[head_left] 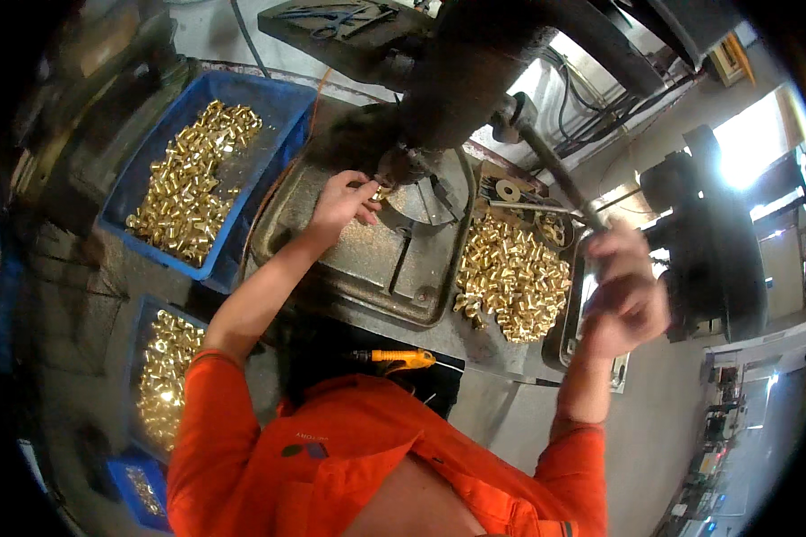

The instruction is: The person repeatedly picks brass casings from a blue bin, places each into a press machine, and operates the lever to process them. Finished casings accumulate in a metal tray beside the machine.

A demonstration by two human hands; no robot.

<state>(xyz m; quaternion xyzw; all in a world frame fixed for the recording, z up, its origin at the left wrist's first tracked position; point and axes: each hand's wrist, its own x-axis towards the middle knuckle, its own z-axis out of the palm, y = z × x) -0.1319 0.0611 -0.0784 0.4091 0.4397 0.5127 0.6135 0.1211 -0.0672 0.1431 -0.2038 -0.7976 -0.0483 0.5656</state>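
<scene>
My left hand (pixel 342 204) is at the drill press, its fingers closed around a small brass fitting (pixel 381 192) just under the dark spindle (pixel 405 166). The fingers and spindle partly hide that piece. A round metal fixture (pixel 418 204) sits beside it on the machine's grey table (pixel 354 277), which is sprinkled with brass chips. Over on the right, my right hand (pixel 622 295), slightly blurred, is wrapped around the end of the press's long feed lever (pixel 555 161).
A heap of brass fittings (pixel 515 282) lies right of the machine table. On the left stand a large blue bin (pixel 215 268) and a lower bin of brass parts (pixel 166 380). A yellow-handled tool (pixel 403 358) lies near my body. Pliers (pixel 327 29) rest on a far shelf.
</scene>
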